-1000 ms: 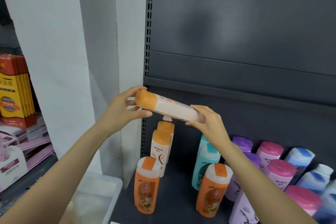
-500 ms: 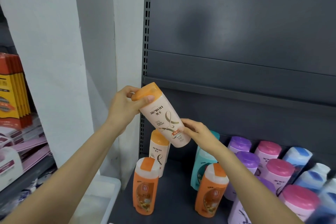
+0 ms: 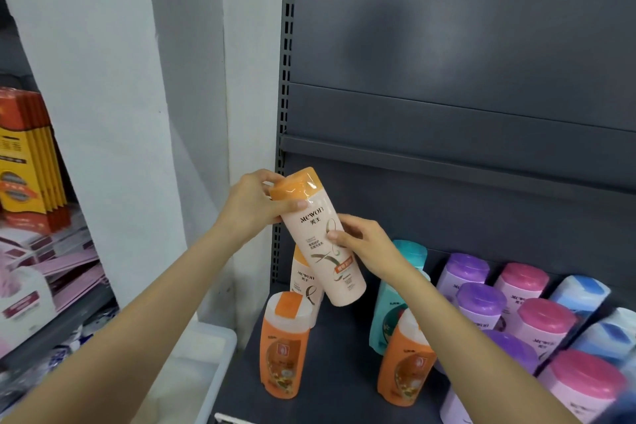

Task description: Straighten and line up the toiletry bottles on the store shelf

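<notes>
A cream bottle with an orange cap is held in the air above the shelf, tilted with its cap up-left and its label facing me. My left hand grips the cap end, thumb across the front. My right hand holds the bottle's right side at mid-body. Below it, a second cream bottle stands at the back left of the dark shelf. Two orange bottles stand in front, and a teal bottle is partly hidden by my right arm.
Purple, pink and blue-capped bottles fill the shelf's right side in rows. A perforated upright marks the shelf's left edge beside a white pillar. A white bin sits below left; boxed goods stand at far left.
The cream bottle has turned from lying nearly level to a steeper tilt with its label toward me, and has come lower. My right hand has slid from the base to the side.
</notes>
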Demonstrator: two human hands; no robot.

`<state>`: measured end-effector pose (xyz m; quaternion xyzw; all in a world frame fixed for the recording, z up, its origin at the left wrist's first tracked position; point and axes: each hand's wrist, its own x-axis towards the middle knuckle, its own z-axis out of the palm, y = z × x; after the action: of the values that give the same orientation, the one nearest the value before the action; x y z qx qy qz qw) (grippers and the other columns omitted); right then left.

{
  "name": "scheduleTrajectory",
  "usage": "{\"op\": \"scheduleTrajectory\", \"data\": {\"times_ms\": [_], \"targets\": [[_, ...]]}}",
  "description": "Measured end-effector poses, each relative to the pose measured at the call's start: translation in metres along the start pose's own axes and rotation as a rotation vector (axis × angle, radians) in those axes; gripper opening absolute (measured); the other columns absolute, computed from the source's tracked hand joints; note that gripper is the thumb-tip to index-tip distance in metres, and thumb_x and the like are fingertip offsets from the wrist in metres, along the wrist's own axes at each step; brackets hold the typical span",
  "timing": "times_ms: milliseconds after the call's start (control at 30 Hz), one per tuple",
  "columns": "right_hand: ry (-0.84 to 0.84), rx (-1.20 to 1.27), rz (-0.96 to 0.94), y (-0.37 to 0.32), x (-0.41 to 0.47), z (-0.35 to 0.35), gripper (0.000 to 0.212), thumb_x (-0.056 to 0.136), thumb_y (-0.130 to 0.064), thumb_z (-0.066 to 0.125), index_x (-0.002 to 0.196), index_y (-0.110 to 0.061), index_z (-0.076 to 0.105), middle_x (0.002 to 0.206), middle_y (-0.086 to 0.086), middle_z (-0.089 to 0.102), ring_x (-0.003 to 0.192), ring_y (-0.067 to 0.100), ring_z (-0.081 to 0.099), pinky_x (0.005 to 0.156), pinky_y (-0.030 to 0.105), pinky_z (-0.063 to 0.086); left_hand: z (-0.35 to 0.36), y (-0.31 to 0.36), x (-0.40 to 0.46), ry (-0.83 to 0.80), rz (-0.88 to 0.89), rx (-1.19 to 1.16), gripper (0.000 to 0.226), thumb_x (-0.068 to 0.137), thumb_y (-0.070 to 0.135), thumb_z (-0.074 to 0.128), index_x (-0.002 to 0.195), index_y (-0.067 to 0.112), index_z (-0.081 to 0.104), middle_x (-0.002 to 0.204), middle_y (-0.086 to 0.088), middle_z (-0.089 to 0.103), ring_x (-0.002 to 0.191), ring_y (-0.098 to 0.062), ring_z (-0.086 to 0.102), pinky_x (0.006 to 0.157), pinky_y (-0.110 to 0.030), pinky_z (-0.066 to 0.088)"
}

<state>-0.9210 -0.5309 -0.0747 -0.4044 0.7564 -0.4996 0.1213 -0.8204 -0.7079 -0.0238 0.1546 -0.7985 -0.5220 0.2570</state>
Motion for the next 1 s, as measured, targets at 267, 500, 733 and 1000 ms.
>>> {"op": "scheduleTrajectory", "data": {"times_ms": [267,500,733,1000], "targets": [[-0.038,-0.006,0.105,0.017,0.008,0.008,0.021,0.089,-0.033,0.061,0.11,-0.032,0.063,0.11,-0.009,0.068,0.103,0.007,0.063,0.092,0.034,0.052,0.001,-0.019,0.005,-0.043,0.108,0.169,0.049,0.071,0.032,0.078,0.113,0.023,0.053,0.104,0.006,0.056,0.093,-0.015,0.057,0.077,-0.028,0.051],[0.067,-0.599,0.057,0.052,0.021,0.017,0.032,0.095,-0.027,0.052,0.123,-0.017,0.061,0.116,0.0,0.056,0.109,0.012,0.051,0.092,0.024,0.042,0.01,-0.045,0.012,-0.179,0.133,0.306,0.057,0.075,0.031,0.076,0.124,0.021,0.049,0.108,0.009,0.051,0.097,-0.01,0.051,0.077,-0.021,0.042],[-0.014,-0.695,0.028,0.071,0.037,0.036,0.032,0.091,-0.012,0.058,0.123,-0.015,0.062,0.128,0.0,0.053,0.118,0.018,0.049,0.099,0.034,0.043,0.022,-0.084,0.014,-0.386,0.157,0.394,0.055,0.071,0.03,0.08,0.118,0.025,0.053,0.112,0.008,0.054,0.1,-0.011,0.052,0.074,-0.008,0.037],[0.005,-0.65,0.046,0.07,0.039,0.037,0.028,0.09,-0.009,0.06,0.117,-0.008,0.065,0.124,0.006,0.057,0.114,0.019,0.053,0.1,0.026,0.04,0.031,-0.113,0.007,-0.499,0.107,0.368,0.058,0.069,0.022,0.081,0.12,0.02,0.055,0.113,0.009,0.053,0.098,-0.007,0.049,0.072,-0.004,0.038]]}}
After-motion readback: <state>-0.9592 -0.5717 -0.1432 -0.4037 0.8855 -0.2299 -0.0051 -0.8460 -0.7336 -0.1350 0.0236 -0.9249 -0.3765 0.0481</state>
